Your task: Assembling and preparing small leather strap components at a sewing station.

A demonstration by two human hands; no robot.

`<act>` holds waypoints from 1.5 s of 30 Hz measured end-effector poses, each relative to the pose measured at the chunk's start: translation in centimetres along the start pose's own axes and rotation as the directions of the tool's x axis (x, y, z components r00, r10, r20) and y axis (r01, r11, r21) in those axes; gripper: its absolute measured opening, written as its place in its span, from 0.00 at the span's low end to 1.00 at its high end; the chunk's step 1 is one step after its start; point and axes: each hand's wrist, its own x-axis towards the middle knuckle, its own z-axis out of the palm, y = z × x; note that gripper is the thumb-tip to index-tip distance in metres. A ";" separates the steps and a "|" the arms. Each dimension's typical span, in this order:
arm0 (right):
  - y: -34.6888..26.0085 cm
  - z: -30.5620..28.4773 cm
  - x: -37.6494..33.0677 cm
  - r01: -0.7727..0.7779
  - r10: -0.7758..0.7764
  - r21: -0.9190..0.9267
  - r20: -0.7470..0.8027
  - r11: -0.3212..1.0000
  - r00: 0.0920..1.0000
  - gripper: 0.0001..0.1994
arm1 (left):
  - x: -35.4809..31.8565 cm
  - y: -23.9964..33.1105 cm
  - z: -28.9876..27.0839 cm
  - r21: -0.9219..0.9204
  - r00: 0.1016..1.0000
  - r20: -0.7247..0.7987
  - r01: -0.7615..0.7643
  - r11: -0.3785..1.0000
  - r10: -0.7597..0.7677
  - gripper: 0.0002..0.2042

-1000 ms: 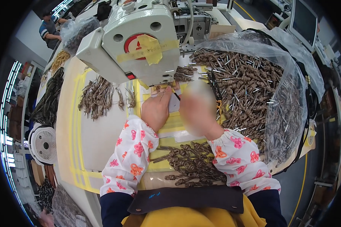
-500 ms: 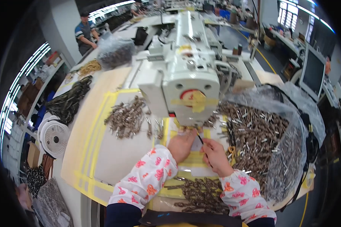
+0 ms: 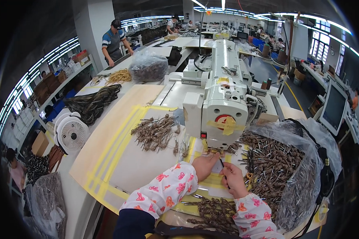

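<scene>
Black tool [image 3: 221, 162], clamped in grip of right hand [image 3: 234, 180]; left hand [image 3: 205, 165] near sewing machine [image 3: 226, 95], grip unclear

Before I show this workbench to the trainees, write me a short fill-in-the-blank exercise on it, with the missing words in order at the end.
1. The white sewing machine by the left hand bears a round emblem coloured ____.
2. The right hand holds a slim tool whose colour is ____.
3. The largest heap of brown knotted cords lies to the machine's ____ in this view.
4. The white fan stands on the person's ____ side.

Missing words: red; black; right; left.
</scene>
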 end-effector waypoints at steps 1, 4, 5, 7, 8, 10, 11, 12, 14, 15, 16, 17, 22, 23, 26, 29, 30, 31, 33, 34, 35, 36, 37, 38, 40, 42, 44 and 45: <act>0.0 -0.1 0.1 -0.002 0.002 -0.005 0.007 1.000 1.000 0.16 | 0.1 0.0 0.0 0.002 1.000 -0.003 0.008 1.000 -0.008 0.22; 0.2 -0.4 0.1 -0.018 0.018 0.025 0.008 1.000 1.000 0.17 | 0.0 0.1 0.3 0.009 0.999 0.029 0.016 1.000 -0.016 0.22; 0.1 -0.4 0.1 -0.021 0.021 0.027 0.007 0.999 1.000 0.17 | -0.1 -0.1 0.6 -0.008 1.000 0.024 0.009 1.000 -0.009 0.23; 0.1 -0.3 -0.1 -0.027 0.027 0.027 0.006 0.999 1.000 0.17 | -0.3 0.0 0.7 -0.028 1.000 0.021 0.005 1.000 -0.005 0.24; 0.1 -0.1 -0.2 -0.031 0.030 0.024 0.005 0.999 1.000 0.17 | -0.4 0.0 0.7 -0.015 1.000 0.017 0.016 1.000 -0.016 0.23; -0.1 0.0 -0.4 -0.035 0.035 0.017 0.007 0.999 0.999 0.17 | -0.5 0.1 0.7 -0.003 0.999 0.011 0.032 0.999 -0.032 0.22; -0.2 0.1 -0.5 -0.029 0.029 0.018 0.010 0.999 1.000 0.17 | -0.6 0.0 0.9 0.002 1.000 -0.019 0.020 1.000 -0.020 0.22; -0.2 0.1 -0.6 -0.023 0.023 0.021 0.011 1.000 1.000 0.17 | -0.5 0.0 0.9 0.006 0.999 -0.048 0.007 1.000 -0.007 0.22; -0.3 0.2 -0.6 -0.026 0.025 0.021 0.012 0.999 1.000 0.18 | -0.5 0.1 0.9 -0.003 0.999 -0.011 0.030 1.000 -0.030 0.22; -0.3 0.2 -0.6 -0.027 0.026 0.024 0.012 0.999 1.000 0.18 | -0.5 0.1 0.8 -0.008 0.998 0.029 0.052 0.999 -0.052 0.22; -0.2 0.3 -0.6 -0.029 0.028 0.025 0.012 0.999 1.000 0.18 | -0.4 0.1 0.6 -0.009 0.998 0.030 0.052 0.999 -0.052 0.22; -0.1 0.3 -0.5 -0.022 0.022 0.028 0.016 0.999 1.000 0.18 | -0.4 0.1 0.4 -0.002 0.998 0.028 0.050 0.999 -0.050 0.22; 0.0 0.0 -0.2 -0.019 0.019 0.029 0.027 0.999 0.999 0.18 | -0.1 0.4 0.1 -0.007 0.997 0.046 0.059 0.998 -0.058 0.23; 0.0 -0.1 -0.1 -0.015 0.015 0.022 0.026 1.000 1.000 0.18 | 0.1 0.4 0.1 0.000 0.996 0.055 0.064 0.998 -0.064 0.22; 0.2 -0.2 0.0 -0.010 0.009 0.023 0.031 1.000 0.999 0.18 | 0.1 0.4 0.1 -0.014 0.997 0.042 0.064 0.998 -0.063 0.22; -0.4 -0.3 -0.4 -0.019 0.019 0.004 0.044 1.000 0.999 0.18 | -0.1 0.3 0.5 -0.024 0.999 -0.029 0.037 0.999 -0.038 0.22; -0.5 -0.3 -0.5 -0.029 0.030 -0.013 0.037 0.999 0.999 0.18 | -0.1 0.4 0.4 -0.017 0.998 -0.068 0.004 1.000 -0.005 0.22; -0.3 -0.3 -0.6 -0.033 0.034 -0.012 0.038 0.999 0.999 0.18 | -0.2 0.5 0.2 -0.018 0.998 -0.064 0.007 1.000 -0.008 0.22; 0.1 -0.3 -0.5 -0.010 0.009 0.019 0.033 1.000 0.999 0.17 | -0.3 0.8 -0.2 -0.007 0.999 0.000 0.033 0.999 -0.033 0.22; 0.2 -0.3 -0.7 -0.013 0.012 0.017 0.031 1.000 0.999 0.17 | -0.5 0.9 -0.1 -0.011 0.999 0.001 0.034 0.999 -0.034 0.22; 0.3 -0.3 -1.1 -0.026 0.025 0.029 0.029 0.999 0.999 0.17 | -0.7 1.1 0.1 -0.041 0.999 -0.006 0.033 0.999 -0.033 0.22; 0.3 -0.1 -1.2 -0.035 0.033 0.040 0.030 0.999 0.999 0.17 | -0.9 1.0 0.2 -0.067 0.999 -0.016 0.032 0.997 -0.033 0.22; 0.2 -0.4 -1.7 -0.038 0.037 0.038 0.026 0.999 0.999 0.17 | -0.9 1.2 0.8 -0.072 0.999 -0.014 0.032 0.997 -0.033 0.22; 0.0 -1.0 -2.4 -0.049 0.048 0.058 0.017 0.997 0.999 0.17 | -0.7 1.7 1.8 -0.069 0.998 -0.061 -0.017 0.997 0.013 0.22; 0.5 -2.3 -3.3 -0.087 0.090 0.092 -0.023 0.992 0.996 0.17 | -0.5 3.3 1.8 -0.097 0.995 -0.078 -0.072 0.993 0.065 0.22; 0.0 -3.8 -3.2 -0.143 0.144 0.126 0.001 0.982 0.990 0.17 | 0.4 4.1 1.5 -0.020 0.989 0.135 0.061 0.998 -0.057 0.22; -1.0 -4.3 -3.5 -0.155 0.147 0.080 0.098 0.985 0.984 0.14 | 0.4 3.0 2.3 -0.094 0.999 -0.033 0.013 0.995 -0.016 0.21; -1.5 -4.2 -3.9 -0.143 0.139 0.050 0.076 0.989 0.987 0.10 | 1.0 2.8 2.3 -0.096 0.998 -0.062 0.015 0.995 -0.021 0.19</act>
